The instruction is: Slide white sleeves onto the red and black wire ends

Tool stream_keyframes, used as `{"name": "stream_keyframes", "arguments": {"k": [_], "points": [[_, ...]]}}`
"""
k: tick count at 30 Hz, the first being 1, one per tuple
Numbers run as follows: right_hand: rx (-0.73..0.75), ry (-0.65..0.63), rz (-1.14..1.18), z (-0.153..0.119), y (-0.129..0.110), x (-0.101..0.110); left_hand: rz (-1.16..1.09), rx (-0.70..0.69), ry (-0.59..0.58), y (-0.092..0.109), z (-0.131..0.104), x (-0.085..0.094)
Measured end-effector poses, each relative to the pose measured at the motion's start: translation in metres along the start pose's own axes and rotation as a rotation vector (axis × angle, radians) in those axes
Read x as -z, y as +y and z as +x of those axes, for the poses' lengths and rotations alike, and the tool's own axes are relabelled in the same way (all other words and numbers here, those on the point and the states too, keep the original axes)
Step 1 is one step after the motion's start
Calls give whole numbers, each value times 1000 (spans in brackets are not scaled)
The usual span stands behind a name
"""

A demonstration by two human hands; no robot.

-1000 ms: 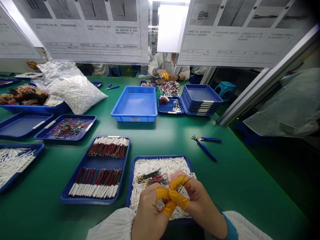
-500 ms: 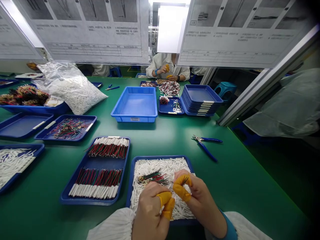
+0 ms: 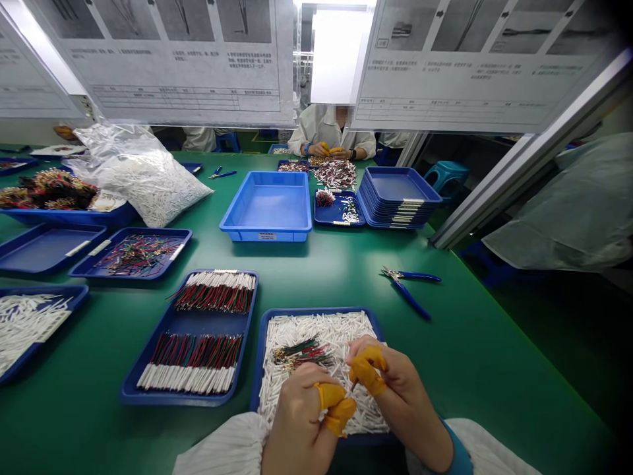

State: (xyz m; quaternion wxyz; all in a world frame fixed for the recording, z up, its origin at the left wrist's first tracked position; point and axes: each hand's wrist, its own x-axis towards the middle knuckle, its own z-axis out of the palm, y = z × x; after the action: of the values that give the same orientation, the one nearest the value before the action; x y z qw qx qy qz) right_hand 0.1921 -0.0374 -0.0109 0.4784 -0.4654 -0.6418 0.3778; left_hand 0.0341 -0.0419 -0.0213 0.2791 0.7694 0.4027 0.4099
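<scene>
Both my hands are over a blue tray (image 3: pixel 256 369) heaped with short white tubes (image 3: pixel 281 330). My left hand (image 3: pixel 306 415), with yellow finger cots on thumb and forefinger, is closed in a pinch; what it holds is hidden. My right hand (image 3: pixel 390 389), also in yellow cots, pinches a thin dark wire (image 3: pixel 353 386) whose short end points down toward the left fingertips. The fingertips of both hands are close together. Just beyond the left hand, a bundle of red, black and green wires (image 3: pixel 309 351) with gold-coloured ends lies on the tubes.
Left is a tray (image 3: pixel 190 323) with two rows of white-sleeved wires. Blue-handled cutters (image 3: pixel 408 290) lie right. Farther back are a light blue bin (image 3: pixel 267 231), stacked trays (image 3: pixel 400 191) and a bag of white tubes (image 3: pixel 163 185). A co-worker (image 3: pixel 331 135) sits opposite.
My left hand has moved slightly right, its fingertips nearer the right hand's. My right fingers have turned, and the dark wire ends seen above them are out of sight. The co-worker's raised hand has lowered.
</scene>
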Motion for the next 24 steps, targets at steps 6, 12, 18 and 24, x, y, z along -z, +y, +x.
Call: {"name": "stream_keyframes", "arguments": {"k": [6, 12, 18, 24], "points": [[42, 15, -59, -2, 1, 0, 7, -185, -28, 6, 6, 1], [75, -41, -87, 1, 4, 2, -43, -135, 6, 8, 4, 2], [45, -76, -95, 1, 4, 4, 6, -62, 89, 8, -7, 7], [134, -97, -237, -1, 13, 9, 181, -4, 104, -12, -21, 50]]}}
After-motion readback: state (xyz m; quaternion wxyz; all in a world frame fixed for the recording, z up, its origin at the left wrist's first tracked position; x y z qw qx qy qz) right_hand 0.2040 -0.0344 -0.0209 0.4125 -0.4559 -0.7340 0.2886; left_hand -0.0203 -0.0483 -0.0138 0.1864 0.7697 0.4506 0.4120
